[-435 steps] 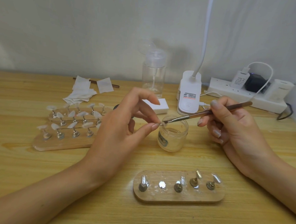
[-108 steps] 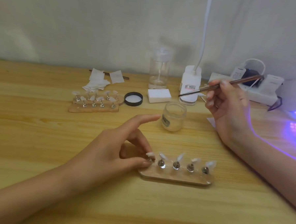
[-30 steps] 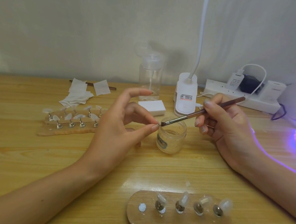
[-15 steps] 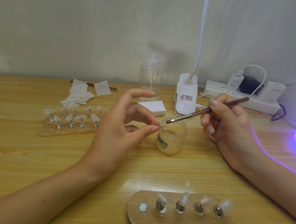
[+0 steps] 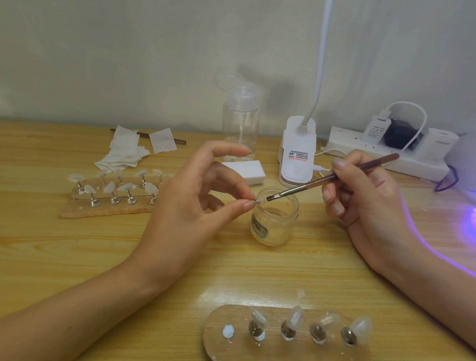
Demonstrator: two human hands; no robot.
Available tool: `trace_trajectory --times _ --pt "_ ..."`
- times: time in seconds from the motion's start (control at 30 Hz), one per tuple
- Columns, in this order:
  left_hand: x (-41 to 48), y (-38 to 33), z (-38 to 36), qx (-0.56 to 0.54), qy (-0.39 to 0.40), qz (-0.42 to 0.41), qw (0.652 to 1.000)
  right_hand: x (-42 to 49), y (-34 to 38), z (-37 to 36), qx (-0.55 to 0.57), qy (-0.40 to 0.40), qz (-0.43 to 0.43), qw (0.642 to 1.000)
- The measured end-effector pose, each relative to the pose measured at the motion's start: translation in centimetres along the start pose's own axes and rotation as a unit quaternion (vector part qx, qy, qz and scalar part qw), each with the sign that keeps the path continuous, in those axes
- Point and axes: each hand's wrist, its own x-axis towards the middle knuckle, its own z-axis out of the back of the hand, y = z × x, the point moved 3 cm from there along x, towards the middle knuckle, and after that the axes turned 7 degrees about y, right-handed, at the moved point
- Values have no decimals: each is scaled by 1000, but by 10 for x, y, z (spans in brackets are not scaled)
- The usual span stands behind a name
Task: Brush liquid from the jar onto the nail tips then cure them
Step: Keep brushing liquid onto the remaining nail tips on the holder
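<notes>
Jar (image 5: pixel 274 223): small, clear glass, lid off, stood on the table (image 5: pixel 62 254) between the two hands. It is judged rigid, breakable and easily tipped if knocked.

Brush (image 5: pixel 314 183): thin stiff handle, held pen-fashion by the right hand (image 5: pixel 368 203), fingers curled round the shaft. The bristles are set against the nail tip (image 5: pixel 260 201) over the jar mouth.

Nail tip: pinched at one end between thumb and forefinger of the left hand (image 5: pixel 185 213), remaining fingers spread. It is judged featherlight, thin, springy and slippery once wetted. It is best gripped at the unpainted end, with light pressure.

Left grip (image 5: pixel 184 208), right grip (image 5: pixel 368 206), seemingly pinched
</notes>
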Motion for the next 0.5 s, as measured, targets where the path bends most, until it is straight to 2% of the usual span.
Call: trace_trajectory --times 0.13,0.27,0.4,0.5 --pt "0 0 0 2 1 -4 1000 0 1 -2 -6 26 16 1000" --pt "0 1 0 1 1 -6 1000 0 0 0 2 0 3 1000" --pt "-1 1 0 11 2 -9 1000 0 1 -2 0 31 19 999" --pt "-1 2 0 15 0 -8 1000 0 -1 0 -8 12 12 1000"
